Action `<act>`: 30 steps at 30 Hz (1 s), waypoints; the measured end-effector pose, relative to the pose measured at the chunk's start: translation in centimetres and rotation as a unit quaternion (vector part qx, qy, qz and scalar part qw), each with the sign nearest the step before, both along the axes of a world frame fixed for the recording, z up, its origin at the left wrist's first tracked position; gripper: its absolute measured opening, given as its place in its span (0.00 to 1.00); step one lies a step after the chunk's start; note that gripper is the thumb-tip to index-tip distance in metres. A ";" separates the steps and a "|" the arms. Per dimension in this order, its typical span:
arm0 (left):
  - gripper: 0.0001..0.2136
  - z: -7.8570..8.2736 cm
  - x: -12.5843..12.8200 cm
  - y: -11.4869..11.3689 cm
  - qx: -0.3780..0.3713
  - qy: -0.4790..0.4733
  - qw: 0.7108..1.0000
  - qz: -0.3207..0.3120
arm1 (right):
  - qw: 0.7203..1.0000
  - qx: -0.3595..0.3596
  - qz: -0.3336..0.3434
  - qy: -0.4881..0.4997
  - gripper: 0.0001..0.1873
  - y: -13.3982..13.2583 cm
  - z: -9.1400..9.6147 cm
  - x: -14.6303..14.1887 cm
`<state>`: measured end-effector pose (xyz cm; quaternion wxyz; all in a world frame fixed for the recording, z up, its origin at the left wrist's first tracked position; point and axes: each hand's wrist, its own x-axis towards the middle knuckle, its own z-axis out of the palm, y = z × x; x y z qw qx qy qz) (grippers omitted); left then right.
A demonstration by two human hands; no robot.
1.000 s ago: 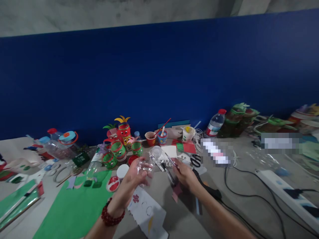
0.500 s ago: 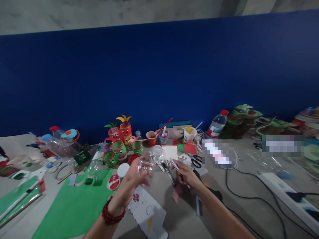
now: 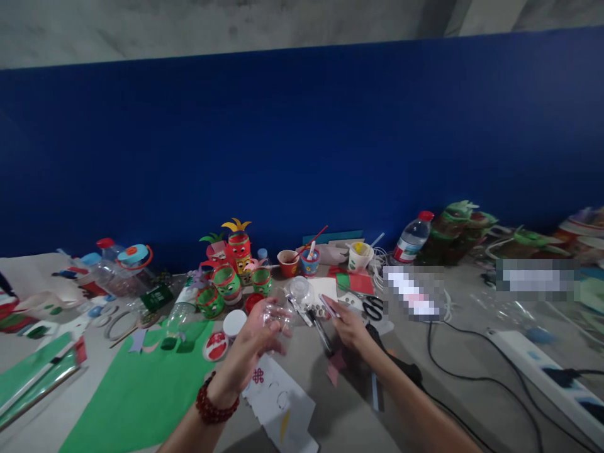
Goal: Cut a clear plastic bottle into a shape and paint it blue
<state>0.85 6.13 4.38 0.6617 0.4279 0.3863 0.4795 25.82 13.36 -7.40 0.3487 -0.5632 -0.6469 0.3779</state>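
Clear plastic (image 3: 283,319) stays gripped in the left hand's (image 3: 259,333) curled fingers, while the right hand's (image 3: 352,328) pinch a slim tool (image 3: 329,305) (its tail, lately showing, now hidden) at its 3 o'clock, so they remain apart.

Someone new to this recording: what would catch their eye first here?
Probably the blue partition across the background, then the bright green sheet at lower left. Left of centre, a red figure with yellow leaves stands beside green-and-red cups. In front, the left hand holds a clear plastic piece, the right hand a slim object.
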 end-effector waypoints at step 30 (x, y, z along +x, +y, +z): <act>0.32 -1.2 -0.1 0.0 0.070 0.041 0.995 -0.055 | 0.948 -0.024 -0.029 -0.315 0.08 2.5 2.2 13.2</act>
